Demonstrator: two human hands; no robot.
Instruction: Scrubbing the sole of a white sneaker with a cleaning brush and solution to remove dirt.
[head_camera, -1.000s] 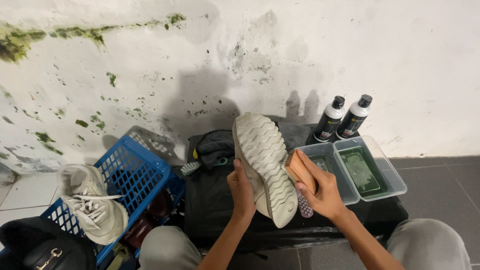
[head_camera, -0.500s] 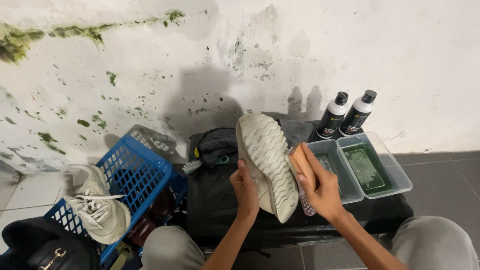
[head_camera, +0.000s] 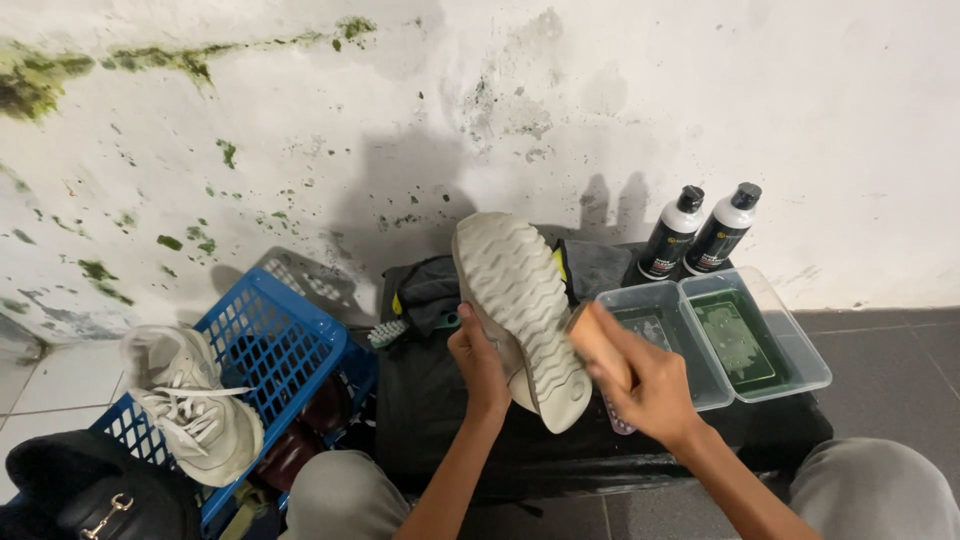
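The left hand grips the light, flexible sneaker at its side, sole outward, while the right hand clasps what seems a wooden-backed brush against it.

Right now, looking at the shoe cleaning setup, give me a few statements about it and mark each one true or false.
1. The left hand holds the pale shoe with its sole facing the camera. True.
2. The right hand is empty. False: it grips a wooden-backed brush against the shoe.
3. Two dark bottles stand behind the clear tubs. True.
4. The blue basket is on the right. False: it is on the left, with another shoe on it.
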